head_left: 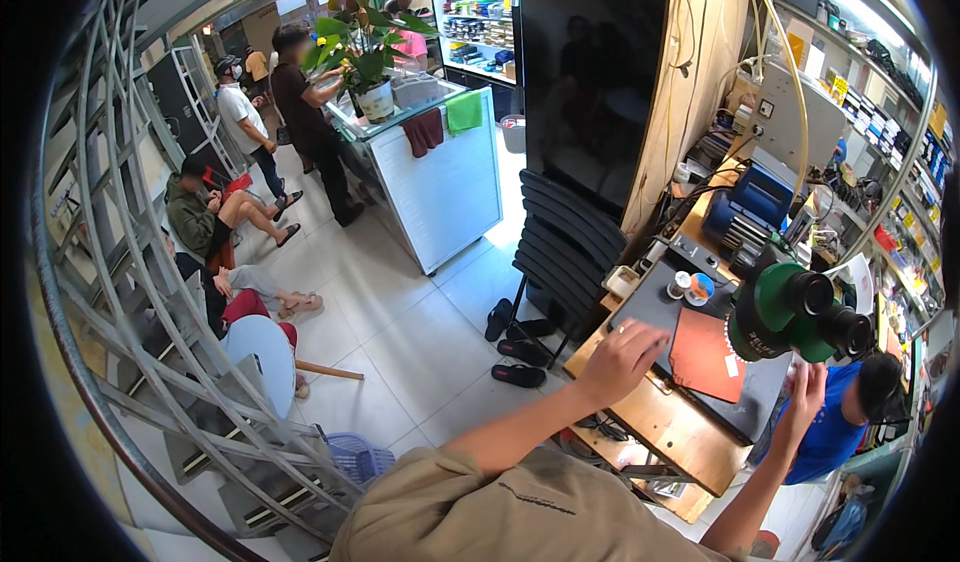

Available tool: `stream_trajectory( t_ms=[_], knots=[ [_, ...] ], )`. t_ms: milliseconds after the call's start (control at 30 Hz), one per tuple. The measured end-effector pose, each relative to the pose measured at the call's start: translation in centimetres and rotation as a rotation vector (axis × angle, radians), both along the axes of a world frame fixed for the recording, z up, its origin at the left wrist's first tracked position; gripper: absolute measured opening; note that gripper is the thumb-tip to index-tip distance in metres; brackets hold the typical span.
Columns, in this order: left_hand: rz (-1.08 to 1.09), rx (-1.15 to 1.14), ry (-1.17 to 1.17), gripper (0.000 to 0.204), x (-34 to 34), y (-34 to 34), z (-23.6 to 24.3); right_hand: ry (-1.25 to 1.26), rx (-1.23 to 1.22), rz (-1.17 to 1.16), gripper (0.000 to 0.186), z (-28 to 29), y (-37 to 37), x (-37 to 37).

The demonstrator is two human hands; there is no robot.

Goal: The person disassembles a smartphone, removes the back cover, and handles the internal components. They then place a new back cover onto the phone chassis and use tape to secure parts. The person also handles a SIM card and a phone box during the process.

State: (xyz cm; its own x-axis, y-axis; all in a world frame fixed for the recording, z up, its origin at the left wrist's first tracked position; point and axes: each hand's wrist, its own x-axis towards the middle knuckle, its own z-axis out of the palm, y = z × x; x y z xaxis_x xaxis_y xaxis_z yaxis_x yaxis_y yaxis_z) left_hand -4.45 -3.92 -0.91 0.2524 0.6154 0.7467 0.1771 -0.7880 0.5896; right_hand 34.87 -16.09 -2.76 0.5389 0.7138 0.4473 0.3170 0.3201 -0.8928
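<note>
Hands are reaching out over a wooden desk [672, 424] seen from above and to the side. Left hand [622, 354] is hovering at the near edge of a dark work mat [668, 314], fingers curled loosely together with the fingertips touching or nearly touching the mat; whether they are pinching anything small cannot be told. Right hand [806, 390] is lifting toward the underside of a green stereo microscope [790, 312], fingers spread slightly, close to its head but possibly not gripping it.

Microscope is hanging over the mat so that its lenses are looking down on the working area, which probably explains why both hands are meeting beneath it. Its body is bright green with black eyepieces jutting toward the right. An orange-red pad [705, 354] is lying on the mat just beside the left hand, placed under the optics. Small round containers [692, 285] are sitting further back on the mat, and a blue machine [755, 202] is standing behind them. Black sandals [518, 347] are lying on the tiled floor [400, 332] near the desk.
</note>
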Motion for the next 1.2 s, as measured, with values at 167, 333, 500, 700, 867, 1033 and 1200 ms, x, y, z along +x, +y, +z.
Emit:
stream_trajectory(
  t_ms=[167, 333, 500, 700, 867, 1033, 1200],
  knots=[
    [-0.015, -0.202, 0.064, 0.011, -8.0, -6.8, -2.4, 0.163, -0.121, -0.284, 0.015, -2.8, -8.9, -12.2],
    [0.018, -0.377, 0.037, 0.008, -11.9, -10.9, -4.4, -0.051, -0.128, -0.203, 0.011, -2.8, -10.0, -22.2],
    [-0.056, -0.397, -0.01, 0.009, -12.4, -14.0, -4.7, -0.565, -0.179, 0.094, 0.013, 3.6, -7.3, -29.3],
    [-0.319, -0.708, -0.276, 0.013, -12.3, -17.2, -4.5, -0.366, -0.481, 0.472, 0.021, 3.4, -9.5, -35.5],
    [-0.388, -0.903, -0.208, 0.015, -11.8, -19.0, -6.0, -0.064, -0.654, 0.363, 0.008, 0.3, -12.9, -34.4],
    [-0.412, -0.94, -0.028, 0.015, -9.1, -20.6, -6.8, -0.235, -0.502, 0.268, 0.008, -1.8, -16.1, -31.8],
    [-0.389, -0.656, 0.135, 0.01, -3.8, -22.7, -6.5, -0.199, -0.505, 0.076, 0.02, -3.4, -20.1, -28.3]
  ],
)
